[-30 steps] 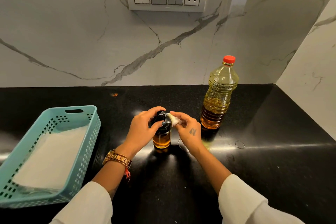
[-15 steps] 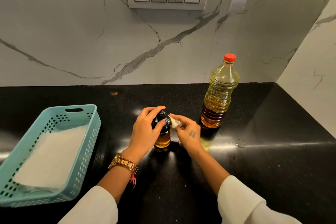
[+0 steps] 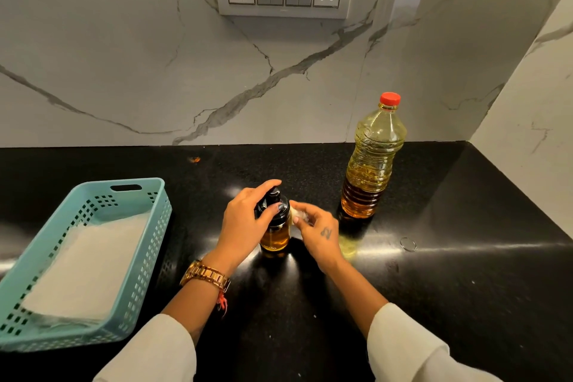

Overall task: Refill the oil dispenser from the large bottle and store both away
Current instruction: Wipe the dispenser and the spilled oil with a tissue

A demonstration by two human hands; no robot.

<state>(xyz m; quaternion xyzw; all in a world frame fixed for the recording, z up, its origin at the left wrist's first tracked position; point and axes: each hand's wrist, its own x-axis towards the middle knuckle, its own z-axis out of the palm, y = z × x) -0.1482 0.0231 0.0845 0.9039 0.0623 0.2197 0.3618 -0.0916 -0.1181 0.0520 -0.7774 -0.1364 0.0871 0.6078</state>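
The small glass oil dispenser with a black pump top stands upright on the black counter, amber oil in its lower half. My left hand grips its black top from the left. My right hand presses a small white wad of tissue against the dispenser's right side, just under the cap. The large clear oil bottle with a red cap stands upright to the right, apart from both hands and partly full.
A turquoise plastic basket lined with white paper sits at the left. A small clear ring lies on the counter right of my hands. A yellowish oil smear shines beside my right wrist. Marble walls close the back and right.
My right hand with the tissue has slid down along the dispenser's side. My left hand has shifted its hold on the black top. The large bottle stays put.
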